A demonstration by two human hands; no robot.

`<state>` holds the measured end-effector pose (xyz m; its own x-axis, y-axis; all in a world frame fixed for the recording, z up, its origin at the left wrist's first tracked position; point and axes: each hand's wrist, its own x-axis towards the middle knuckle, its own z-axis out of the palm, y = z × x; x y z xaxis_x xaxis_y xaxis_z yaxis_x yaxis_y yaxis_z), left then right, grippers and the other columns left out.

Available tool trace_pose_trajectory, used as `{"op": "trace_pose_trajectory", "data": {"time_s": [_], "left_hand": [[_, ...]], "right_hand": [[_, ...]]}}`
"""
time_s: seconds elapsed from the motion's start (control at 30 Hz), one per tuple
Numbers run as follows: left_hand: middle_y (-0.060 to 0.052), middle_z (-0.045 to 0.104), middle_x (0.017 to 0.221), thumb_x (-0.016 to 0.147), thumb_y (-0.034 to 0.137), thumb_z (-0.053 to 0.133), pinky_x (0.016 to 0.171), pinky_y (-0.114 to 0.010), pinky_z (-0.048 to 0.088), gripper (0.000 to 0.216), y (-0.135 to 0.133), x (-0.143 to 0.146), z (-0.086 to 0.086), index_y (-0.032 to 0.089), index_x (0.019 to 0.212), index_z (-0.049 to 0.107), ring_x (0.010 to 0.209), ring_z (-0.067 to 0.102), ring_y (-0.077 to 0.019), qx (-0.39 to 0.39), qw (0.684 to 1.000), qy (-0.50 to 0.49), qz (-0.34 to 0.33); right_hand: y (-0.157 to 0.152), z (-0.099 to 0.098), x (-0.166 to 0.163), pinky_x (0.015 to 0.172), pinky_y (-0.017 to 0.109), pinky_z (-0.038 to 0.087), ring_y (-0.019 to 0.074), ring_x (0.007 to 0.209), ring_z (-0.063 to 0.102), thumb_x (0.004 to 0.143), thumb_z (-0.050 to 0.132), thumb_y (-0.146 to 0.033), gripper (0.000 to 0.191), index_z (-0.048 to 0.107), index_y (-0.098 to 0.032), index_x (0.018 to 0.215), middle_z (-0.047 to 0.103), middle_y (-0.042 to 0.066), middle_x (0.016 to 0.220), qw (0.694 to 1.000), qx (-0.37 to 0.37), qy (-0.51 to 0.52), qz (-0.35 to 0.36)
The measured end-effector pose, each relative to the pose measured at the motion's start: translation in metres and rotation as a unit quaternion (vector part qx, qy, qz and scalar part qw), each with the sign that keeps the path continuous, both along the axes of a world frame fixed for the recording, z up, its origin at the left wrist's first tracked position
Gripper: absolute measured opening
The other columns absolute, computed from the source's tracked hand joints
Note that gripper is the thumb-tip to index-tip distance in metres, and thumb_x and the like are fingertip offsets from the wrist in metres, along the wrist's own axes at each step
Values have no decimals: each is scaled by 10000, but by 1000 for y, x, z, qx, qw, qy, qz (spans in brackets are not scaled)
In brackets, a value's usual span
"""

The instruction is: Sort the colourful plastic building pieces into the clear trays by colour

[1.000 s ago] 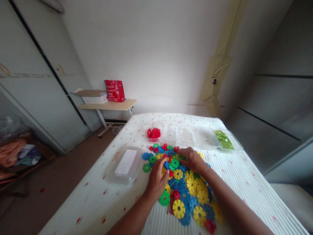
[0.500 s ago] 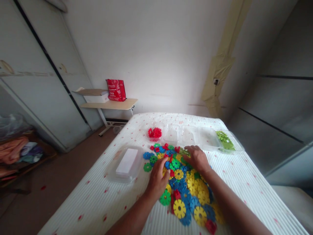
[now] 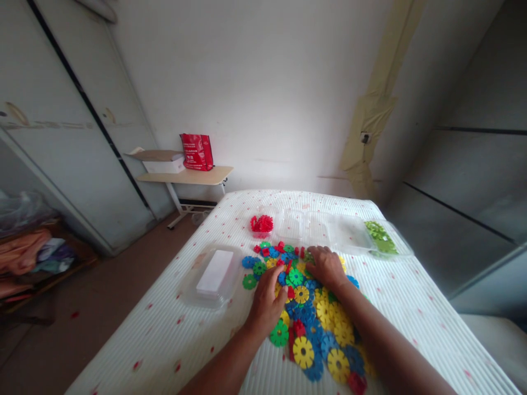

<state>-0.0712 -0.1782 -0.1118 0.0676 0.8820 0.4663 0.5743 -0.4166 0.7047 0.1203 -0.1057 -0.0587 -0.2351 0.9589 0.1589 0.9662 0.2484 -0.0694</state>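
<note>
A pile of flower-shaped plastic discs (image 3: pixel 303 351) in yellow, blue and green, mixed with small red pieces (image 3: pixel 299 328), lies on the table. My left hand (image 3: pixel 267 299) rests at the pile's left side, thumb and forefinger apart, close to a red piece. At the far side of the pile, my right hand (image 3: pixel 327 266) lies palm down over it, fingers bent and thumb apart. Light green pieces (image 3: pixel 308 256) show at its fingertips, which are partly hidden. Nothing is visibly lifted by either hand.
Behind the pile stand a clear box of red pieces (image 3: pixel 262 224), further clear boxes (image 3: pixel 346 233) and a box of light green pieces (image 3: pixel 382 237). At left, a clear container (image 3: pixel 189 288) carries a white block (image 3: pixel 214 271). A side table (image 3: pixel 206 175) stands beyond.
My right hand has shifted a little left over the light green pieces, uncovering yellow and blue discs on its right. My left hand has hardly moved.
</note>
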Motion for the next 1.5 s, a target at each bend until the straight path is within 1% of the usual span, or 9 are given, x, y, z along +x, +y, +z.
{"op": "trace_pose_trajectory", "data": {"time_s": [0.13,0.37,0.5,0.6,0.8,1.0,1.2,1.37,1.5], "left_hand": [[-112,570,1226,805,178,467,992,-415,427,428,1,0,-1,179,1232,499,1157,519,-217,2,1000,1,7],[-114,571,1229,822,201,454,987,-425,432,414,2,0,-2,182,1233,493,1156,524,-217,-5,1000,8,9],[-110,575,1233,828,221,461,980,-426,440,404,3,0,-4,189,1229,505,1151,532,-220,0,1000,2,13],[-111,582,1227,828,229,470,974,-427,445,407,4,-2,-4,190,1230,511,1142,540,-225,4,1000,0,12],[-108,591,1215,823,235,474,974,-419,449,405,4,-3,-5,190,1223,523,1135,548,-225,6,1000,-1,13],[-108,579,1233,826,244,473,986,-423,438,412,5,-2,-5,190,1232,513,1154,534,-226,-2,1000,0,7],[-104,585,1221,828,271,470,978,-422,445,405,5,-1,-5,194,1223,517,1133,547,-228,4,1000,-4,11],[-110,585,1215,832,271,464,976,-422,445,398,6,-1,-6,183,1218,510,1132,546,-226,3,1000,-8,8],[-112,588,1210,833,289,470,973,-421,447,395,6,-1,-5,181,1211,510,1133,545,-227,-5,1000,-12,7]], "right_hand": [[2,-2,-1,743,288,401,222,924,594,760,569,-303,347,588,-189,1087,639,83,986,1000,-5,7,-10],[-6,3,-3,717,252,447,168,805,621,757,529,-145,381,567,-200,1133,596,63,1003,995,21,78,49],[-18,15,0,758,262,467,166,843,602,797,496,-144,331,572,-217,1111,586,59,965,973,96,174,115],[-27,26,7,735,258,483,153,811,600,794,523,-178,300,576,-218,1086,586,55,946,949,113,261,135],[-31,28,59,643,269,499,164,747,612,714,619,-305,334,613,-188,1027,639,57,911,937,57,343,30],[-39,-3,126,680,307,502,184,728,628,666,602,-311,319,649,-200,961,657,46,852,959,63,262,-84],[-52,-29,141,735,318,503,185,786,624,647,544,-208,398,628,-177,1035,623,63,924,975,86,188,-81],[-56,-25,141,746,333,507,205,827,629,686,523,-221,367,620,-149,1033,645,96,940,971,104,211,-44],[-61,-23,144,669,313,511,175,693,625,713,499,-231,347,615,-147,1029,663,85,877,969,94,220,-65]]}}
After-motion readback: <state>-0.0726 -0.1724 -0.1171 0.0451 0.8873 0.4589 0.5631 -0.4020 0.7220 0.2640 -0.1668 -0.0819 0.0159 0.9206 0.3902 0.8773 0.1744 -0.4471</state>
